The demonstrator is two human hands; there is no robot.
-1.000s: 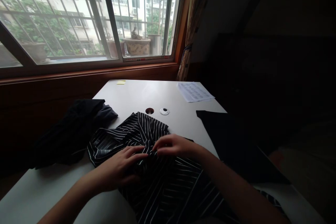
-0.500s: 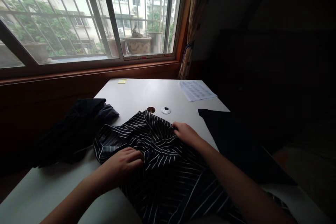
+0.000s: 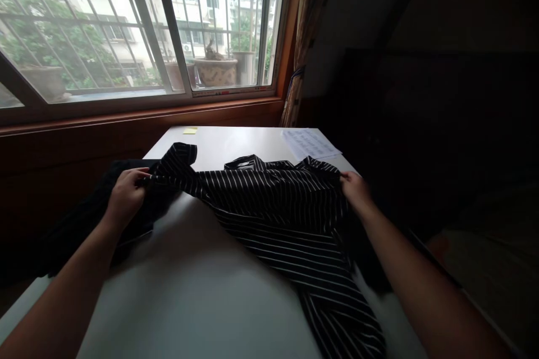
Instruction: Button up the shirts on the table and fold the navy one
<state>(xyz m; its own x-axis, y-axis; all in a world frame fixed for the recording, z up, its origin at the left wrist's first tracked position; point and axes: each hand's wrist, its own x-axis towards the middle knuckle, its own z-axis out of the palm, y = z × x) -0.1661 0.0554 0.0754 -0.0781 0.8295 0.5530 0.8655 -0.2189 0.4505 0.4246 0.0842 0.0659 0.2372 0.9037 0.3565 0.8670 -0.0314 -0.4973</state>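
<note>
A black shirt with white stripes (image 3: 269, 196) is stretched sideways between my hands over the white table (image 3: 189, 291). My left hand (image 3: 128, 193) pinches a sleeve end of it at the left, above a pile of dark clothing (image 3: 92, 207). At the right, my right hand (image 3: 356, 188) is closed on another edge of the shirt. Its collar points toward the window. The lower part of the shirt trails down toward the table's near right side.
Printed papers (image 3: 309, 143) lie at the table's far right corner, and a yellow sticky note (image 3: 190, 130) at the far left. A dark folded garment (image 3: 373, 269) is partly hidden beyond my right arm. Behind the table are a barred window (image 3: 138, 28) and a tied curtain (image 3: 298, 67).
My hands have moved far apart, left hand to the left and right hand to the right. The bunched shirt is now spread and lifted between them, covering the table's round holes.
</note>
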